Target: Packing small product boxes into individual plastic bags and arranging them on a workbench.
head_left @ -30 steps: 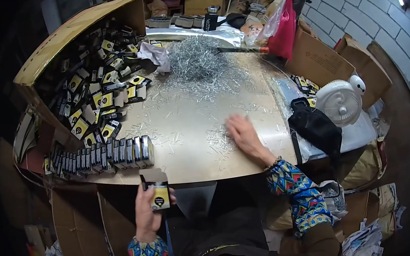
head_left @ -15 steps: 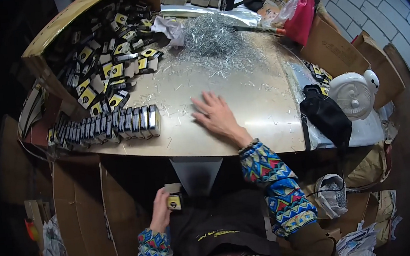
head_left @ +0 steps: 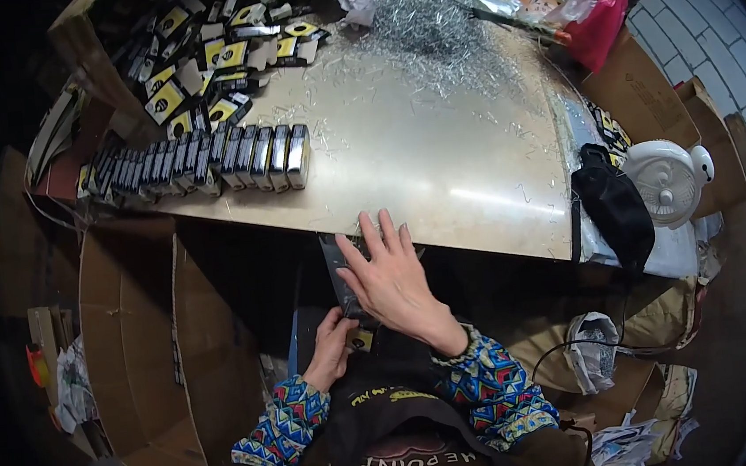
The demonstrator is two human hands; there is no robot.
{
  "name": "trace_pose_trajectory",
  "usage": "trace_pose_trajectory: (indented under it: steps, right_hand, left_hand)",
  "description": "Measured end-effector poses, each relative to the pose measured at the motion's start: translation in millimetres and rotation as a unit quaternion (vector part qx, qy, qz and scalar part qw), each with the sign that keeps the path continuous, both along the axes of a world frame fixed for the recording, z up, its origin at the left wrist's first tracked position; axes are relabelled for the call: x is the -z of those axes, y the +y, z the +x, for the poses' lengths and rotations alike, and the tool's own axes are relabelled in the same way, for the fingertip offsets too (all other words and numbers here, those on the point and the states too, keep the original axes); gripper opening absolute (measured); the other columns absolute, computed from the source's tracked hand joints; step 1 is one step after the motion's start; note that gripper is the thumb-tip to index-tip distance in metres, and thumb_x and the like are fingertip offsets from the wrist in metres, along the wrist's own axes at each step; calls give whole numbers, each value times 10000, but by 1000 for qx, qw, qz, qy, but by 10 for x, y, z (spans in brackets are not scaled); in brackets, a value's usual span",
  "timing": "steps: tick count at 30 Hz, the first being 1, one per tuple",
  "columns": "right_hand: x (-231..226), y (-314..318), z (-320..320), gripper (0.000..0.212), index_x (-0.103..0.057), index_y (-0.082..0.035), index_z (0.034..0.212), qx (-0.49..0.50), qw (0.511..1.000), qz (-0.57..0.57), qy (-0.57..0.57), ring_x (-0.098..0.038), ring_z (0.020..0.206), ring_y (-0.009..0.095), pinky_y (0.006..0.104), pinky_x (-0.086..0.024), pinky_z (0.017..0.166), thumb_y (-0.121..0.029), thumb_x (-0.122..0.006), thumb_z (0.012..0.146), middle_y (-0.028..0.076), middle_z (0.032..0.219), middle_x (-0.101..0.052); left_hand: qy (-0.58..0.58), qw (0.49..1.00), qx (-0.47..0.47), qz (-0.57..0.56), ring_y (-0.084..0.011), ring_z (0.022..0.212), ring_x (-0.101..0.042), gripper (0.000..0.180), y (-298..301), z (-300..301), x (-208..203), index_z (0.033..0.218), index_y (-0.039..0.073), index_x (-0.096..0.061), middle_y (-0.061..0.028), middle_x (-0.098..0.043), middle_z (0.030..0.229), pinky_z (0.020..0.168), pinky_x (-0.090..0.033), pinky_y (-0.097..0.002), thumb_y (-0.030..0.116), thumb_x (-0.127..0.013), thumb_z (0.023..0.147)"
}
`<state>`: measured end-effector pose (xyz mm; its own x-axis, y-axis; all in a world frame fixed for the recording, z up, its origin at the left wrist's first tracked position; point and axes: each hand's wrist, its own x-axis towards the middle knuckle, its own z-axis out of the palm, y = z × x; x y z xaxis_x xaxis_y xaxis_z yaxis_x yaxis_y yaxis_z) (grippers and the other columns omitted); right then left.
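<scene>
My left hand (head_left: 330, 352) is below the table's front edge, fingers closed on a small yellow-and-black cardboard box (head_left: 361, 339), partly hidden by my right hand. My right hand (head_left: 390, 280) is at the table's front edge, palm down with fingers spread, just above and beside the left. A grey chute-like piece (head_left: 338, 267) under the edge is mostly covered by that hand. Thin silver metal pins lie heaped in a pile (head_left: 436, 37) at the back of the table (head_left: 420, 167), with loose ones scattered around.
A row of upright small boxes (head_left: 207, 163) stands along the front left edge. Behind it, many open boxes (head_left: 224, 55) spill from a large carton. At right are a black pouch (head_left: 612, 203) and a white fan (head_left: 666, 181). Cardboard cartons (head_left: 139, 342) stand below left.
My right hand has drawn back from the middle of the table to its front edge. The left hand, still holding the small box, has come closer to it. The view has tilted downward.
</scene>
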<state>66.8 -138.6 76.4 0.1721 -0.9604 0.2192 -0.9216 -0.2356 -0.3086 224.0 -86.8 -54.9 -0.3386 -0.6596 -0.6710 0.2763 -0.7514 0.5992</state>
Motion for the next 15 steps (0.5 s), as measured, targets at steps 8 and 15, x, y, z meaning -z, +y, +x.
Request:
trace_pose_trajectory:
  steps: [8, 15]
  right_hand:
    - [-93, 224, -320, 245, -681, -49, 958, -36, 961, 97, -256, -594, 986, 319, 386, -504, 834, 56, -557, 774, 122, 1037, -634]
    - [635, 715, 36, 206, -593, -25, 926, -141, 981, 123, -51, -553, 876, 263, 368, -439, 709, -64, -599, 724, 98, 938, -589]
  left_hand:
    - [-125, 974, 105, -159, -156, 912, -576, 416, 105, -30, -156, 1193, 32, -479, -66, -589, 1020, 791, -475, -317, 104, -636, 815]
    - [-334, 835, 139, -415, -445, 1031, -557, 692, 214, -82, 68, 1213, -34, -398, -257, -554, 1089, 869, -459, -478, 204, -799, 702]
